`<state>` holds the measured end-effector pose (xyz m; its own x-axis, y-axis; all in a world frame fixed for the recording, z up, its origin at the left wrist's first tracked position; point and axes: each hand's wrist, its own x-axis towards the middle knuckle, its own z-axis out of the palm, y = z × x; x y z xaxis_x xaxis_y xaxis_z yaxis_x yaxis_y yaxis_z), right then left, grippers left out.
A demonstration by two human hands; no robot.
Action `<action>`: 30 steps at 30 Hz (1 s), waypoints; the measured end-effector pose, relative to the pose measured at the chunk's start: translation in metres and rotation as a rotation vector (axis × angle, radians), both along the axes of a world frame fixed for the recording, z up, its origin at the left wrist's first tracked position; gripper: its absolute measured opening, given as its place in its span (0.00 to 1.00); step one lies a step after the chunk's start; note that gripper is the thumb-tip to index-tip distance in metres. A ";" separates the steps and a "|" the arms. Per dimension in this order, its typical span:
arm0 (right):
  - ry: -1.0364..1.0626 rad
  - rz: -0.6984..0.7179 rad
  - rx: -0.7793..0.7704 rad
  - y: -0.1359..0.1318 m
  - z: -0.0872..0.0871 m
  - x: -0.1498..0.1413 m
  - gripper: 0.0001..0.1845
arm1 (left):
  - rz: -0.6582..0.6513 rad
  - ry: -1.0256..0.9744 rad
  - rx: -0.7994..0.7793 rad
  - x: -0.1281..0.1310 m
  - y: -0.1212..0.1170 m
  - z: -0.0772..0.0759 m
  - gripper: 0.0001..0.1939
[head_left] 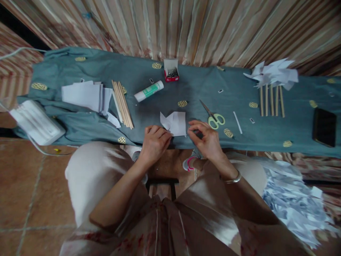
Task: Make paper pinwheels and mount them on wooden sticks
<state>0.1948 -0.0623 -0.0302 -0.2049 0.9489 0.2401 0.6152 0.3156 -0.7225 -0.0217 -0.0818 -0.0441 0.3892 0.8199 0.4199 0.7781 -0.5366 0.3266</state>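
Observation:
A small white piece of paper [178, 122] lies at the front middle of the cloth-covered table, its upper left cut and folded up into a point. My left hand [156, 142] is closed at the paper's lower left corner, fingertips pinching it. Just off the right edge, my right hand [206, 140] has thumb and forefinger apart, with nothing visible between them. Scissors with pale green handles [216, 121] rest beyond the right hand. A white and green glue stick [149, 91] and a red-and-white box of small metal pins [171, 73] sit farther back.
At left are stacked paper sheets [81, 95], wooden sticks [123, 105] and a white power strip [39, 122]. Finished paper pinwheels on sticks [278, 74] lie at right, near a dark phone [324, 127]. A paper strip [237, 122] lies past the scissors. Paper scraps [293, 199] heap beside my leg.

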 end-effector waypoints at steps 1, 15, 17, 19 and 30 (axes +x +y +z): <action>0.001 0.015 -0.005 0.000 0.001 0.000 0.05 | 0.007 -0.004 -0.007 -0.002 0.000 0.000 0.09; 0.022 0.280 -0.088 0.008 -0.005 0.001 0.11 | -0.040 -0.044 -0.073 -0.011 -0.004 0.004 0.09; 0.046 0.282 -0.101 0.009 -0.005 -0.001 0.06 | -0.055 -0.038 -0.091 -0.011 -0.005 0.004 0.09; 0.066 0.275 -0.110 0.009 -0.006 -0.004 0.05 | -0.062 -0.043 -0.115 -0.010 -0.006 0.004 0.09; 0.052 0.183 -0.065 0.017 -0.018 -0.015 0.04 | -0.088 -0.131 -0.120 0.003 -0.007 -0.007 0.13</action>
